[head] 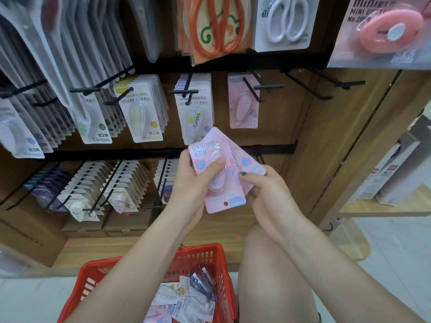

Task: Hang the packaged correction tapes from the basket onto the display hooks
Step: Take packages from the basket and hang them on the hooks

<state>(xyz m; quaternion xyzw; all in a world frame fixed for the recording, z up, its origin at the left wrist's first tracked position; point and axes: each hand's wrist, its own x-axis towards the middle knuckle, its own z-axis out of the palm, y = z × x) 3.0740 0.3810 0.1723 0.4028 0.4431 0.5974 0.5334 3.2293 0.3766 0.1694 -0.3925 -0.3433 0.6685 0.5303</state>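
Note:
My left hand (198,183) grips a pink packaged correction tape (233,197), held upside down with its hang hole at the bottom and my thumb on the blister. My right hand (268,197) pinches a second pink pack (250,163) fanned out behind the first. Straight above, one matching pink pack (242,106) hangs on a black display hook (251,92). The red basket (210,255) sits on the floor below my arms, holding several more packaged tapes (186,297).
Bare black hooks (310,87) stick out to the right of the pink pack. White Campus tape packs (196,108) fill hooks to the left. Packaged scissors (219,26) hang above. A wooden side panel (338,136) bounds the display at right. My knee (268,264) is beside the basket.

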